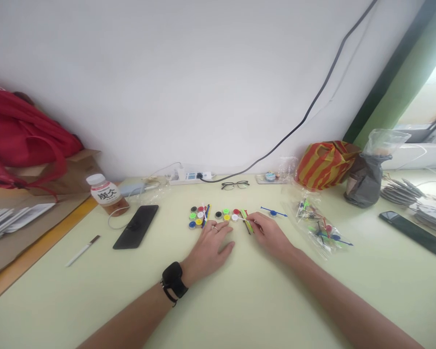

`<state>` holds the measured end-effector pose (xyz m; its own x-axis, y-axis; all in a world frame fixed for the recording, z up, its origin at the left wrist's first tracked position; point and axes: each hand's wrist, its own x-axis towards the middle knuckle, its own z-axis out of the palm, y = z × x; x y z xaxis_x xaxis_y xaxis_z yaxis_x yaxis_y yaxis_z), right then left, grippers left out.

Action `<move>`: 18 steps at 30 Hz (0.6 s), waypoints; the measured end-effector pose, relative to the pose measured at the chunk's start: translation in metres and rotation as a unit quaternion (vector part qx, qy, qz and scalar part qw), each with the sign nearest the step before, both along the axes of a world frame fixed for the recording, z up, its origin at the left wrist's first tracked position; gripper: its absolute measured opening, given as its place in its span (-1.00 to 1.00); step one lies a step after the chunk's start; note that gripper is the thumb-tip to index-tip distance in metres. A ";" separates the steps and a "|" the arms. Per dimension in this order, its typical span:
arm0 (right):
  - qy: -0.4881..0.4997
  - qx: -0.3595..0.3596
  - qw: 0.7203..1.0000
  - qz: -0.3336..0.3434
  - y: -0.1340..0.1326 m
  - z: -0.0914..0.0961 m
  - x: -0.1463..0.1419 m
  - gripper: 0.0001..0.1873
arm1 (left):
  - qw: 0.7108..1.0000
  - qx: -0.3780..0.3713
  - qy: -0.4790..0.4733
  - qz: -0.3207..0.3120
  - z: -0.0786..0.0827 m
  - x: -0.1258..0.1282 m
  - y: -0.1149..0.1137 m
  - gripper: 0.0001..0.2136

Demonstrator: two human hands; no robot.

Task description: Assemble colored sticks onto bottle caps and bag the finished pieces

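Note:
My left hand (211, 247) lies low over the table with its fingers spread. Its fingertips touch or nearly touch a small bundle of coloured plastic arrows (207, 212), blue and white among them. Left of that bundle sit several small round discs (193, 216) in different colours. More discs (226, 217) stand between my hands, a white disc (234, 218) nearest the right. My right hand (267, 233) pinches a thin white arrow (243, 219) beside that disc. A second bundle of arrows (245, 222), yellow-green and red, lies at its fingertips. Beyond it rests a blue arrow spinner (273, 213).
Clear bags of spinner parts (323, 230) lie to the right. A black phone (136, 227), a pen (83, 250) and a drink bottle (107, 194) are at left. Eyeglasses (235, 185) and a power strip (189, 178) sit near the wall; another phone (416, 233) is far right.

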<state>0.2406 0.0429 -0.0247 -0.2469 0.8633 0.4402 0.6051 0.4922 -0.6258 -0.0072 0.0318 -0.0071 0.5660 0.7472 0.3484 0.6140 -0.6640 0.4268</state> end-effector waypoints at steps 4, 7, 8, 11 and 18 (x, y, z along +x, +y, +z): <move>0.005 0.005 1.000 -0.008 0.000 0.000 -0.001 -0.76 | 1.000 -0.016 0.006 -0.003 0.000 0.000 0.001 -0.69; -0.011 -0.001 1.000 -0.002 -0.002 0.001 -0.001 -0.76 | 1.000 -0.024 0.006 -0.004 0.000 0.000 0.001 -0.69; -0.017 -0.005 1.000 0.001 -0.002 0.001 -0.002 -0.76 | 1.000 -0.026 0.002 -0.004 0.000 0.000 0.001 -0.69; -0.016 -0.003 1.000 0.001 -0.004 0.002 -0.003 -0.76 | 1.000 -0.028 -0.010 -0.005 -0.001 0.000 0.002 -0.68; -0.006 0.004 1.000 -0.006 -0.003 0.001 -0.004 -0.77 | 1.000 -0.025 -0.003 -0.004 -0.003 0.000 0.003 -0.69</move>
